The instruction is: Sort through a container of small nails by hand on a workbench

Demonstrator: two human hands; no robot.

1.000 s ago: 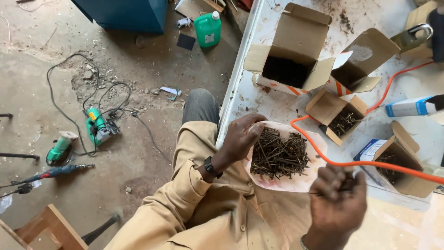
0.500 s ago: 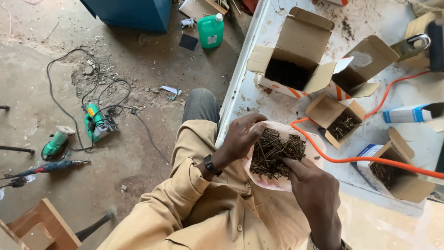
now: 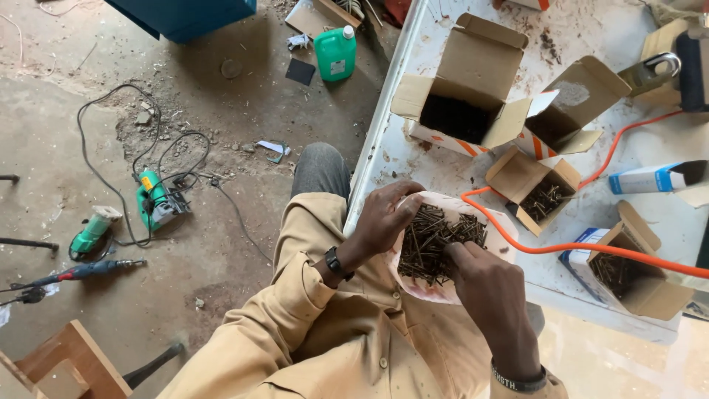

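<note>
**Both my hands at the bag of screws**

The pale plastic bag [image 3: 443, 284] full of dark screws [image 3: 436, 236] sits at the near edge of the white table [image 3: 413, 159], partly over my lap. My left hand [image 3: 384, 222] grips the bag's left rim, fingers curled over it and holding the mouth open. My right hand [image 3: 491, 284] reaches into the pile from the near side, fingertips [image 3: 459, 251] pinched down among the screws; I cannot tell whether they hold one or only touch the heap.

An orange cable [image 3: 561, 246] runs just behind the bag and off across the table to the right. Beyond it stands a small open carton of screws [image 3: 543, 196], and to the right a bigger one with a blue and white side [image 3: 628, 270], also holding screws. Farther back are two large open cardboard boxes [image 3: 461, 89], their flaps up. A white and blue tube [image 3: 650, 177] lies at the right, and a padlock [image 3: 650, 72] near the far corner.

On the dirt floor to my left lie a green power tool with a black cord [image 3: 159, 203], another green tool [image 3: 92, 233], a slim drill-like tool [image 3: 81, 272] and a green plastic bottle [image 3: 336, 52].
</note>
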